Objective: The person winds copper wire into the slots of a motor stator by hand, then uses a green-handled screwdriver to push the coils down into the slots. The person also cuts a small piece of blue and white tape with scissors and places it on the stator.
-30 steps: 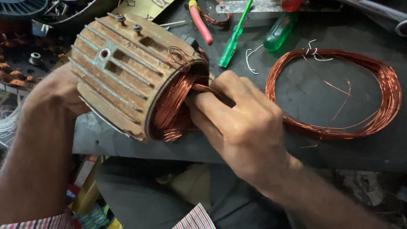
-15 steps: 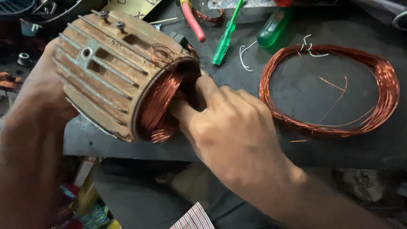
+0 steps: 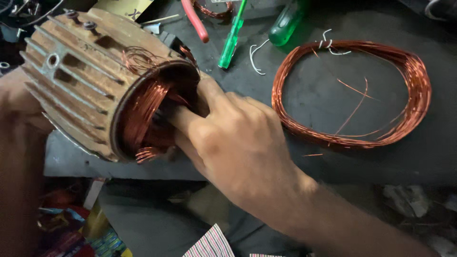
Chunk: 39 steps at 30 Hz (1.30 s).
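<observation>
Motor repair workshop, grimy dark bench [image 3: 333, 162], copper wire coil [image 3: 352, 90], screwdrivers [image 3: 232, 38], finned stator housing [image 3: 85, 81]

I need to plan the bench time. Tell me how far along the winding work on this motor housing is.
Done: copper windings already sit inside the finned motor housing.
In hand: the right hand has its fingers pushed into the bore against the wire, while the left hand steadies the housing's far end.
Left: a loose copper wire coil lies on the bench, not installed.

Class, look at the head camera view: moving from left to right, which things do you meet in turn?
Left hand → finned motor housing → right hand → loose copper wire coil.
</observation>
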{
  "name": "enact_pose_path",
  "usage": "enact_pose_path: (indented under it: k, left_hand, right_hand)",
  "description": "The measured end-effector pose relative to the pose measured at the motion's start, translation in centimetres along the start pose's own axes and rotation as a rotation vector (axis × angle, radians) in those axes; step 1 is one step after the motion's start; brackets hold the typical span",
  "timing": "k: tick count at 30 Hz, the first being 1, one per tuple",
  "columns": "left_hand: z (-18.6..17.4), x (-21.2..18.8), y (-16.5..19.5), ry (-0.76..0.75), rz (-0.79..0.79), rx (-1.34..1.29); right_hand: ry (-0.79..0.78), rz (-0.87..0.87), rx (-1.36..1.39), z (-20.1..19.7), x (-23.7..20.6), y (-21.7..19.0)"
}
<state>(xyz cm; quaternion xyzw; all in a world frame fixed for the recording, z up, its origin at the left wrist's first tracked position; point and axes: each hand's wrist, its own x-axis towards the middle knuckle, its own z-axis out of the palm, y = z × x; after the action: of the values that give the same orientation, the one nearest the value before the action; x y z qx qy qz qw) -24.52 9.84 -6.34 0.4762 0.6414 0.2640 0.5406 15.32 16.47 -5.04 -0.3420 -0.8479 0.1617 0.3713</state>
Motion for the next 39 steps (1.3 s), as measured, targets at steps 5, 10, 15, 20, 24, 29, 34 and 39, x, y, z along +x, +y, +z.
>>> enact_pose_path:
  k: [5, 10, 15, 20, 24, 29, 34, 39]
  left_hand:
    - [0.2, -0.3, 0.3, 0.002, -0.001, 0.036]
    - [0.5, -0.9, 0.4, -0.013, -0.005, 0.043]
    - [2.7, 0.9, 3.5, -0.044, -0.005, 0.027]
    - [5.0, 7.7, 7.0, -0.038, 0.086, -0.169]
    - [6.2, 8.8, 8.6, -0.087, 0.106, -0.270]
    - [7.4, 7.7, 9.7, -0.084, 0.104, -0.294]
    - [7.7, 7.5, 10.4, -0.019, 0.050, -0.248]
    - [6.5, 7.9, 9.6, -0.113, 0.104, -0.254]
  right_hand:
    - [-0.122, -0.013, -0.030, -0.2, 0.4, 0.4]
    - [-0.078, -0.041, -0.036, 0.1, 0.3, 0.2]
    - [-0.008, -0.118, -0.006, 0.0, 0.7, 0.1]
    - [-0.064, -0.089, 0.004, -2.2, -0.3, 0.2]
    - [-0.050, -0.089, -0.122, -2.4, -0.5, -0.2]
    - [0.133, -0.104, -0.180, -1.2, 0.6, -0.7]
    - [0.170, -0.114, -0.139, -1.1, 0.9, -0.8]
    - [0.154, -0.083, -0.058, -1.1, 0.4, -0.4]
